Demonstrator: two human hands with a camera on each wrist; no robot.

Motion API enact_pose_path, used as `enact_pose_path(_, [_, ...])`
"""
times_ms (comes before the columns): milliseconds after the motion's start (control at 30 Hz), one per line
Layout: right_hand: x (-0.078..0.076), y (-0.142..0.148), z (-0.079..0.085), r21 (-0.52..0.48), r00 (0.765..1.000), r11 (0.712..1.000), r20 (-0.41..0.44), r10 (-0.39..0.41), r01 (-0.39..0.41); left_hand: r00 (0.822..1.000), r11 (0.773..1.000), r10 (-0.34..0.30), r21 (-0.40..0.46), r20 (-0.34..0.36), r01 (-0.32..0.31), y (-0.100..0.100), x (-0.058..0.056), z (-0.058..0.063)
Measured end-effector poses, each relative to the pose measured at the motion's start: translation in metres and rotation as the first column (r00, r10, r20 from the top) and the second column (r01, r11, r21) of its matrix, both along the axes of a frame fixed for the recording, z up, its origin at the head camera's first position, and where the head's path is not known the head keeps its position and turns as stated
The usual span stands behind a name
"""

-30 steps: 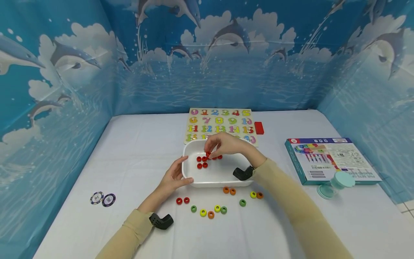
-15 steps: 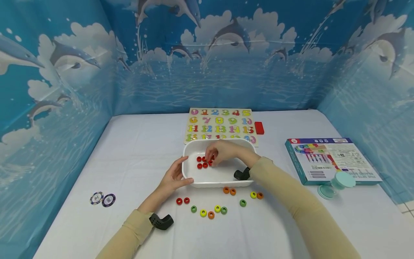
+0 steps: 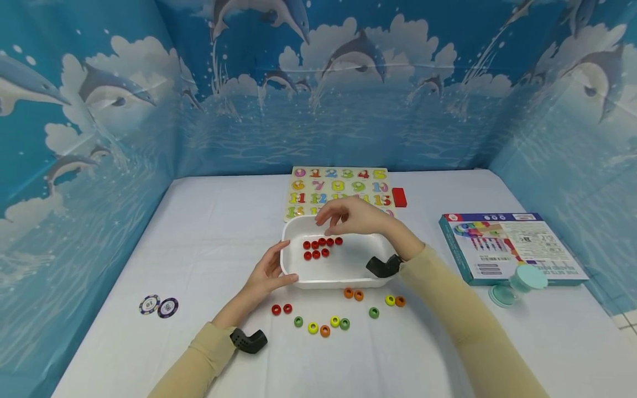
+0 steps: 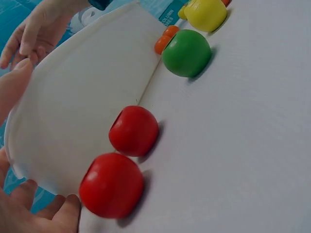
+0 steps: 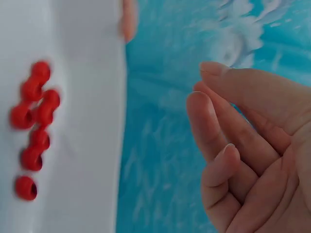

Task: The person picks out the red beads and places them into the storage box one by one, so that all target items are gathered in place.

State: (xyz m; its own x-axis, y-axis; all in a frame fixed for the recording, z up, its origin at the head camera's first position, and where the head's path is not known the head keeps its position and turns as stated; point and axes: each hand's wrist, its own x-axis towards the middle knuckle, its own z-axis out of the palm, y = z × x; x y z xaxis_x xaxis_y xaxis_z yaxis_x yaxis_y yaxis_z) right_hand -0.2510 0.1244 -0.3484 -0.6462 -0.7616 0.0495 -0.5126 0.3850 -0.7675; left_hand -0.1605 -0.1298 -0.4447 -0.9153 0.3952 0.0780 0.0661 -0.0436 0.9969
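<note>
A white tray (image 3: 343, 270) stands mid-table with two rows of red beads (image 3: 339, 241) inside. My left hand (image 3: 264, 273) grips its left end, thumb near the front corner and fingers at the back. Over the tray's far edge hovers my right hand (image 3: 354, 215), fingers loosely bent. The right wrist view shows nothing between those fingertips, with the red beads (image 5: 33, 160) off to the side. Two more red beads (image 4: 112, 187) lie outside the tray, close to my left hand.
Green (image 3: 374, 313), yellow (image 3: 390, 300) and orange beads (image 3: 400, 301) lie before the tray. Behind it are a number board (image 3: 338, 186) and red block (image 3: 399, 197). A box (image 3: 512, 249) and mint-coloured stand (image 3: 527, 278) are right; two poker chips (image 3: 168, 307) lie left.
My right hand lowered a red bead into the tray, let go of it at the end of the nearer row, then rose away. My left hand has stayed on the tray.
</note>
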Motion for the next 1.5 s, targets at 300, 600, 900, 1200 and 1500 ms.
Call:
enact_pose_path(300, [0.064, -0.011, 0.001, -0.139, 0.993, 0.988, -0.112, 0.048, -0.064, 1.000, 1.000, 0.004, -0.020, 0.014, -0.004, 0.000, 0.001, 0.003])
enact_pose_path(600, [0.115, -0.047, -0.039, -0.144, 0.994, 0.987, -0.093, 0.051, -0.064, 1.000, 0.999, -0.010, -0.030, 0.012, 0.010, -0.005, -0.001, 0.002])
enact_pose_path(900, [0.130, -0.075, -0.079, -0.049, 0.981, 0.998, -0.186, -0.053, 0.044, 0.999, 0.999, -0.043, 0.028, 0.004, 0.043, -0.007, -0.002, 0.001])
enact_pose_path(1200, [0.127, -0.091, -0.102, 0.076, 0.899, 0.982, -0.419, -0.123, 0.170, 0.999, 0.998, -0.034, 0.045, 0.017, 0.033, -0.006, -0.002, 0.000])
enact_pose_path(1500, [0.129, -0.087, -0.099, 0.090, 0.879, 0.976, -0.456, -0.136, 0.197, 0.999, 0.999, -0.016, 0.032, 0.031, 0.015, -0.006, -0.002, -0.001])
